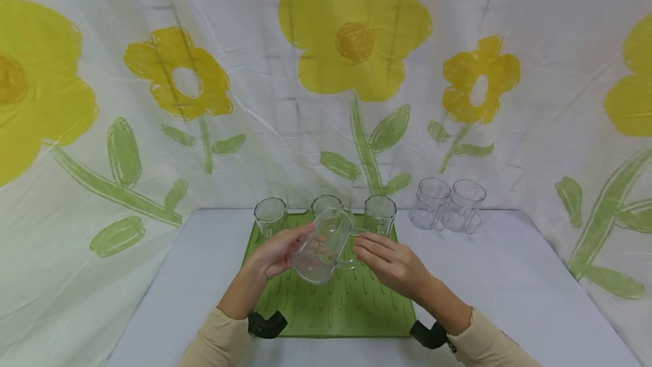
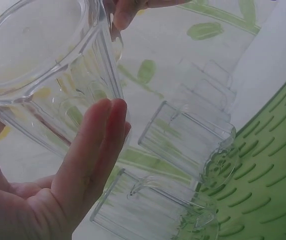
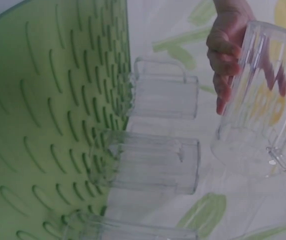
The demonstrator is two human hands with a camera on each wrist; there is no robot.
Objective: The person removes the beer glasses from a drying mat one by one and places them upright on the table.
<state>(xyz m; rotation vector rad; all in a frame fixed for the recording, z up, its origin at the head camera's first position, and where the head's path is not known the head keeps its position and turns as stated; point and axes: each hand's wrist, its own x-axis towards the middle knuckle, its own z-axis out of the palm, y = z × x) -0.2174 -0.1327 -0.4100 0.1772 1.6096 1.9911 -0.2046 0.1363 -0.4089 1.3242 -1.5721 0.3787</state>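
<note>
A clear glass mug [image 1: 321,248] is held up between the two hands, above the green mat [image 1: 336,304], and tilted well over. The left hand [image 1: 282,251] has hold of its body from the left side, the thumb and fingers parted by the width of the glass; in the left wrist view two fingers lie nearly straight along the wall. The right hand [image 1: 389,262] is on the other side, its fingers drawn closely together and pinching the handle [image 1: 348,264], which points to the right. So the mug's body lies nearer the left hand, with the handle bridging the gap to the right one.

Beyond the hands, three more mugs stand in a row along the far edge of the mat: a left mug [image 1: 270,211], a middle mug [image 1: 324,202] partly hidden behind the held one, and a right mug [image 1: 380,211]. Farther to the right, two other mugs stand side by side directly on the white tabletop [image 1: 509,282], well apart from both hands. Behind everything hangs a white curtain [image 1: 265,129] printed with yellow flowers. Both arms wear beige sleeves [image 1: 219,337].
</note>
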